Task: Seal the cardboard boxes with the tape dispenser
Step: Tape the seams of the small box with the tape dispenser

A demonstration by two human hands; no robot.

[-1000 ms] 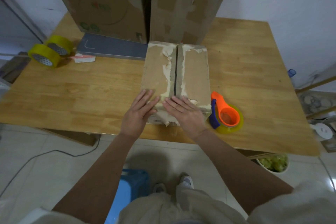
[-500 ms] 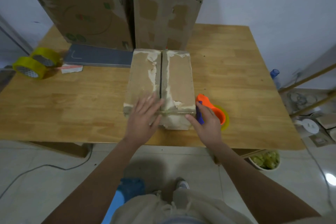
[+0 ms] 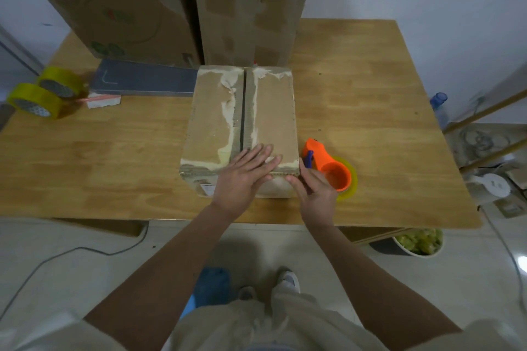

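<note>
the left hand (image 3: 245,177) lies flat on the box (image 3: 242,128); the right hand (image 3: 315,194), fingers loose, touches the tape dispenser (image 3: 328,165) at the counter's (image 3: 370,94) near edge.

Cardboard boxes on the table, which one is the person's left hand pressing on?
The small flat box nearest the table edge; the left hand lies on it. Both tall boxes stand behind.

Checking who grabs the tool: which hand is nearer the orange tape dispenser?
Right. The right hand is right against the tape dispenser; the left hand rests flat on the small box.
</note>
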